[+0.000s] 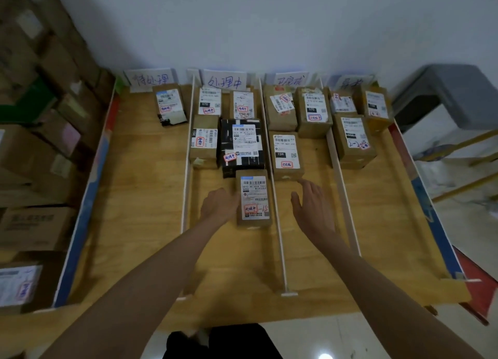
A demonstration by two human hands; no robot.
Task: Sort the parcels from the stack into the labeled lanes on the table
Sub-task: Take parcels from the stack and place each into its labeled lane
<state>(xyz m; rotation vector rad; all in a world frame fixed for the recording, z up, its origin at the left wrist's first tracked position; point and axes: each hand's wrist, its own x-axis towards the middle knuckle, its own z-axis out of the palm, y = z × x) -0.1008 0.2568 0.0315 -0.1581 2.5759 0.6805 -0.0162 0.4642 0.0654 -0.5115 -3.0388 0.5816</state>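
The small cardboard parcel in the second lane looks light and stiff. The left hand touches its left side, finger curl hidden; the right hand hovers with fingers spread. Grasp its long sides.

lane sign reads 处理中; a parcel perhaps "15h".

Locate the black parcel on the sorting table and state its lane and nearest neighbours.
In the head view, the black parcel lies in the second lane from the left, beside a brown parcel on its left, just beyond the parcel at the left hand.
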